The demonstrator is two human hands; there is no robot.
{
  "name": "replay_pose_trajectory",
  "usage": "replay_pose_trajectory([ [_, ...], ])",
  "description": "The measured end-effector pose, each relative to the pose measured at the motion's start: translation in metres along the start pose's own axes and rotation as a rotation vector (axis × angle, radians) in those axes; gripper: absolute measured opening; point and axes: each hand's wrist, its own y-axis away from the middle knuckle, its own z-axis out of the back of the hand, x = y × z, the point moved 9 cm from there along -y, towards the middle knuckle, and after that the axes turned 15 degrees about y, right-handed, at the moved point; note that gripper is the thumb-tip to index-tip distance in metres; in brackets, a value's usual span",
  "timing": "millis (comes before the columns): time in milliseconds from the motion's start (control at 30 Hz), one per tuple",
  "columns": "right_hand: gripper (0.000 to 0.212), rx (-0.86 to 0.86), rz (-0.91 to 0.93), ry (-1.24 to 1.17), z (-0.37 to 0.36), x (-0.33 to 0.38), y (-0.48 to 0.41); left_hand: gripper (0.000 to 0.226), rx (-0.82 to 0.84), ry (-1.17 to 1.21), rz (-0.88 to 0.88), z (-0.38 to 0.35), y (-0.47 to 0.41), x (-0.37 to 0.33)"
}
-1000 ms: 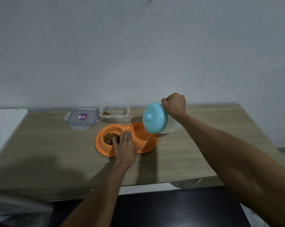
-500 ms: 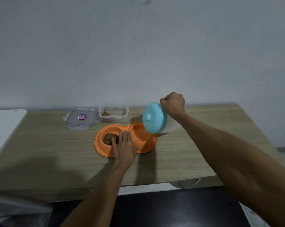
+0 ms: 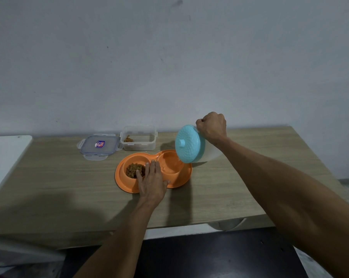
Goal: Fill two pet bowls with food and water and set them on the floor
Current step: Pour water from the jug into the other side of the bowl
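Observation:
An orange double pet bowl (image 3: 127,185) sits on the wooden table (image 3: 49,187). Its left well holds brown kibble (image 3: 134,170); its right well (image 3: 169,163) lies under the jug's lip. My left hand (image 3: 151,181) rests flat on the bowl's middle with straight fingers. My right hand (image 3: 211,126) grips the handle of a white jug with a turquoise lid (image 3: 188,144), tipped steeply over the right well. A thin stream of water seems to run from the lid into that well.
A clear food container (image 3: 138,138) with a little kibble stands behind the bowl, its lid (image 3: 98,146) lying to its left. A white surface (image 3: 3,157) adjoins the table's left end. Dark floor (image 3: 209,255) lies below the front edge.
The jug stays tipped over the right well, tilted slightly further. My left hand keeps resting on the bowl. The view has shifted a little.

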Motion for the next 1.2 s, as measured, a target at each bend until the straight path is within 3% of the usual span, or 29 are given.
replay_pose_trajectory([
  [933,0.039,0.019,0.012,-0.013,-0.006,-0.003,-0.002,0.085,0.001,-0.02,0.007,0.002,0.002,-0.002],
  [1200,0.04,0.034,-0.099,-0.124,-0.007,-0.027,-0.004,0.084,0.002,-0.047,0.017,0.001,0.002,-0.001],
])
